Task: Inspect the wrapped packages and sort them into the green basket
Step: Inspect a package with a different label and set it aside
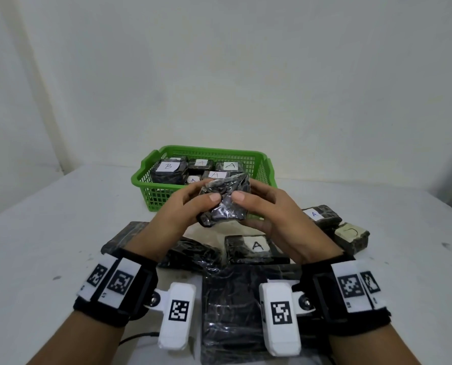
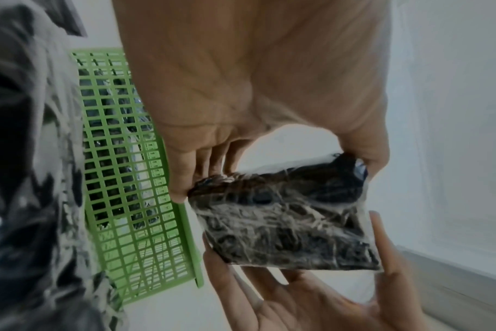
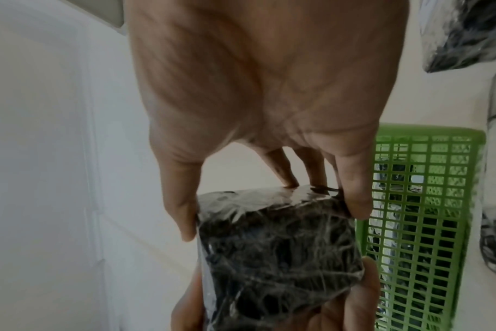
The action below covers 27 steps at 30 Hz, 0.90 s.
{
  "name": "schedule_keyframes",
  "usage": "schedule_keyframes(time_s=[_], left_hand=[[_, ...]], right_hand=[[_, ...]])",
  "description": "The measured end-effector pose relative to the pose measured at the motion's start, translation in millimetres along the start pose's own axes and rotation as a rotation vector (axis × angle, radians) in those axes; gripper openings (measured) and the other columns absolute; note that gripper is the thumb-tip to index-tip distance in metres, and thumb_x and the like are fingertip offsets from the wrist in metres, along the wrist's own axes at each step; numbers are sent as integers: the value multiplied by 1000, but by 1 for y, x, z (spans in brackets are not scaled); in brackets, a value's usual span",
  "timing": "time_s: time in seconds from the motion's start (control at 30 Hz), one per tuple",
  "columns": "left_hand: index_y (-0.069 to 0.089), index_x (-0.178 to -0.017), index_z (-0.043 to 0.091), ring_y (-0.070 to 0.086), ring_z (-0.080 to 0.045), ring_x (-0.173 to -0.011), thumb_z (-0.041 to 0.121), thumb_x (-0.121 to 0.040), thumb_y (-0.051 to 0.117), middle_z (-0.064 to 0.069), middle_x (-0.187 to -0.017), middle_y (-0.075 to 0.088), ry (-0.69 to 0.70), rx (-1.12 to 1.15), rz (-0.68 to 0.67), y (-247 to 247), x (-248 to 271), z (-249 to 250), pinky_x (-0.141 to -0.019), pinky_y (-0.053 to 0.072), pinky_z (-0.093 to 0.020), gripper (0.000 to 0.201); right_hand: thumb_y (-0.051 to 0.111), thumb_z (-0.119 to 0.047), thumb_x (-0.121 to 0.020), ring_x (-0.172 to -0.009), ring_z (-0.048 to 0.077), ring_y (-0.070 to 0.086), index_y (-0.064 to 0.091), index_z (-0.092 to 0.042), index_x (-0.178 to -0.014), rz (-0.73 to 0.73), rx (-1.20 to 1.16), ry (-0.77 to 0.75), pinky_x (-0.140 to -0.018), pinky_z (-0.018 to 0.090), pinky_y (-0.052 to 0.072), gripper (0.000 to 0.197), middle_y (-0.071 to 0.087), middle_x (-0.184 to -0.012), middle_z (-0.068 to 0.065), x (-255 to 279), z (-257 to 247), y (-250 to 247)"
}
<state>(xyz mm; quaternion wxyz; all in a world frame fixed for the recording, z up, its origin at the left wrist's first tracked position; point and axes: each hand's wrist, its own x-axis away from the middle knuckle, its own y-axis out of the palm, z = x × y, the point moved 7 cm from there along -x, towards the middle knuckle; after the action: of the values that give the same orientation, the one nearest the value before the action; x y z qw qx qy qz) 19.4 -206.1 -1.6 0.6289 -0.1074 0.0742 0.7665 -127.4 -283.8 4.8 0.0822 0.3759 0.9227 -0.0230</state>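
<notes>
A dark block wrapped in shiny clear film, the held package (image 1: pixel 224 204) (image 2: pixel 286 219) (image 3: pixel 272 250), hangs above the table just in front of the green basket (image 1: pixel 151 196) (image 2: pixel 133 179) (image 3: pixel 428 201). My left hand (image 1: pixel 188 206) (image 2: pixel 241 100) grips its left side and my right hand (image 1: pixel 264 206) (image 3: pixel 269 89) grips its right side, thumbs on the near face. No label shows on it. Several wrapped packages marked A and one marked B (image 1: pixel 168 169) lie inside the basket.
More wrapped packages lie on the white table (image 1: pixel 48 233) below my hands: one labelled A (image 1: pixel 256 247), another A (image 1: pixel 322 216), a pale one (image 1: pixel 352 235) at the right, and large dark flat ones (image 1: pixel 232 306) nearest me. A white wall stands behind.
</notes>
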Motion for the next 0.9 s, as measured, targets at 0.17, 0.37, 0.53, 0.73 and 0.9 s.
schedule_keyframes(time_s=[0.17,0.37,0.53,0.73,0.9], left_hand=[[64,-134,9,66,-31,-124,43,-83,68,-13,-131,70,-7,-7,-29,10,3,4,-112,46,-51,62],[63,-132,2,65,-27,-125,43,-84,66,-12,-130,71,15,14,12,7,3,8,-109,51,-38,63],[69,-125,8,67,-32,-121,40,-73,74,-14,-125,73,9,-6,76,0,1,5,-113,46,-52,62],[55,-144,14,62,-24,-130,40,-77,75,-5,-138,67,14,-85,-31,5,4,6,-113,45,-46,75],[48,-149,13,64,-21,-127,37,-65,80,-4,-135,69,29,-48,47,-5,1,5,-110,48,-43,93]], right_hand=[[85,-49,-62,-116,18,72,60,-7,-141,89,-24,-7,-104,45,57,94,75,-125,5,-1,0,-6],[88,-36,-68,-114,10,72,57,-1,-143,31,-73,42,-109,37,53,88,75,-123,2,-1,1,1],[84,-20,-82,-97,1,73,70,-9,-122,31,-54,52,-94,25,54,45,80,-102,-8,1,1,2],[94,-37,-63,-112,14,73,68,-5,-131,84,-19,-8,-107,37,53,80,78,-118,3,1,-6,-1],[88,-39,-63,-121,21,71,67,-8,-135,40,-15,-26,-114,45,48,81,77,-124,5,1,-6,1]])
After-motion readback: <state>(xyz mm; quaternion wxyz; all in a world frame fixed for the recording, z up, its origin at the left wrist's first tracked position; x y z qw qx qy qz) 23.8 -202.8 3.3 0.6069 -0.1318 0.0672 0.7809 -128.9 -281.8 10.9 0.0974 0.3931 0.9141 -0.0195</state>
